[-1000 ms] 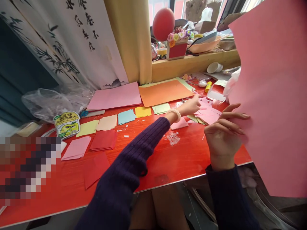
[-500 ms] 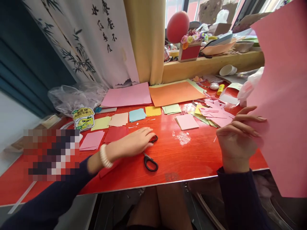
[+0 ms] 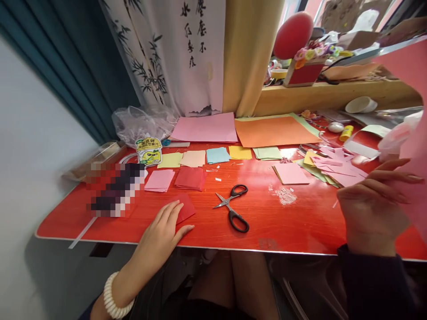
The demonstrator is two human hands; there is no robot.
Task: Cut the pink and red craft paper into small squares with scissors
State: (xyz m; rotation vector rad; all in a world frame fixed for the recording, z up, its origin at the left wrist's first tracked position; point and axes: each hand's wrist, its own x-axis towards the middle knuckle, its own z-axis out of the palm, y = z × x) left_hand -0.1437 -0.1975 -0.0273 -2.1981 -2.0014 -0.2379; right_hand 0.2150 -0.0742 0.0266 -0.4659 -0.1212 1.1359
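My left hand rests on a small red paper square near the table's front edge. Its fingers are stretched out and the thumb is apart. At the right, my right hand pinches a large pink paper sheet with a cut edge, raised above the table and partly out of view. Between the hands lie black-handled scissors, blades spread, with neither hand on them. Behind my left hand are a stack of red squares and a stack of pink squares.
Yellow-green, peach, blue, yellow and pale green paper stacks line the table's back. Larger pink and orange sheets lie behind them. Right of the scissors are a pale pink stack, tiny scraps and pink offcuts.
My left hand has moved left and nearer, away from the scissors, onto the red paper square. My right hand still holds the pink sheet. The camera view has turned left.
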